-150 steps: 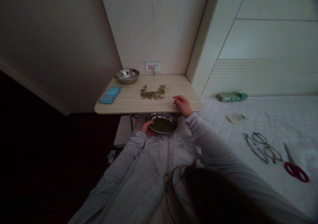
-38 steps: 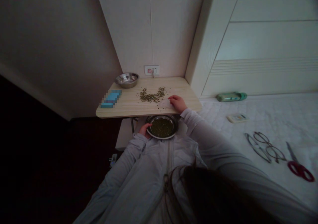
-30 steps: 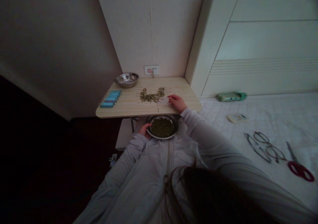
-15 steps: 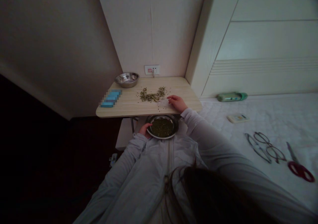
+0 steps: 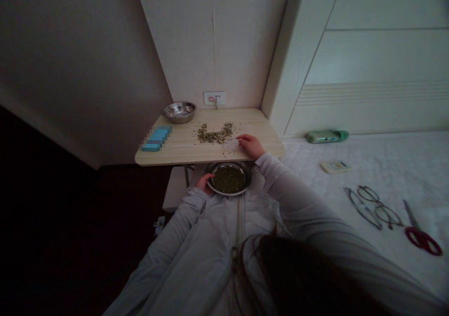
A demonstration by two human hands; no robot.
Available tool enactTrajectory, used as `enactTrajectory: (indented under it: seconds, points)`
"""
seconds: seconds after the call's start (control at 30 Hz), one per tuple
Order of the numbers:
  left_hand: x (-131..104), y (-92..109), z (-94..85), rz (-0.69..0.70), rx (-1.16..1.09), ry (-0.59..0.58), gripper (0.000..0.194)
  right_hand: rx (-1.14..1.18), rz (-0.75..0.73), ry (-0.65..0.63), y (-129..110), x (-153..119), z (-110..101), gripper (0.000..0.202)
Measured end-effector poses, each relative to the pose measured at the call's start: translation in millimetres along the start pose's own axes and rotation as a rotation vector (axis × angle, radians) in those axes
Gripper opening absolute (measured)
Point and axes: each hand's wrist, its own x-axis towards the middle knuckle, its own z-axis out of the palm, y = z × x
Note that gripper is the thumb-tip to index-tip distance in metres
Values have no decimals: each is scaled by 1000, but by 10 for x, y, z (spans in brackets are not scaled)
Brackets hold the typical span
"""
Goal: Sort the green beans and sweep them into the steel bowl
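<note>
My left hand (image 5: 204, 183) grips the left rim of a steel bowl (image 5: 228, 193), thumb over the edge. Small green beans (image 5: 228, 179), which look like mung beans, cover its bottom. The bowl is just below the front edge of a small wooden table (image 5: 164, 154), against my body. Over the tabletop, my right hand (image 5: 249, 146) pinches a clear plastic piece (image 5: 230, 144), flat and hard to see. Its left end is close to a loose, U-shaped spread of beans (image 5: 213, 136) on the wood. A few single beans lie nearer the front edge.
Another steel bowl (image 5: 179, 113) stands at the table's back left, behind a blurred blue item (image 5: 156, 139). A wall socket (image 5: 214, 98) is behind the table. On the bed at right lie a green bottle (image 5: 327, 136), a pale remote (image 5: 336, 166), glasses (image 5: 380, 206) and red-handled scissors (image 5: 423, 236).
My right hand has shifted very slightly right with the plastic piece. The bowl and my left hand stay where they were.
</note>
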Motion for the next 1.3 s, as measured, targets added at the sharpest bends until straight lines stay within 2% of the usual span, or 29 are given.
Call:
enactTrajectory:
  seconds: [0.23, 0.63, 0.97, 1.3]
  points:
    - [20, -6, -8, 13, -4, 1, 20, -3, -7, -3, 9, 3, 0, 25]
    - [-35, -3, 42, -9, 30, 75, 25, -77, -14, 28, 43, 4, 5, 26]
    - [-22, -7, 40, 6, 13, 45, 27, 21, -7, 44, 54, 25, -9, 26]
    - [-21, 2, 45, -4, 11, 46, 28, -47, -17, 48, 53, 13, 1, 25]
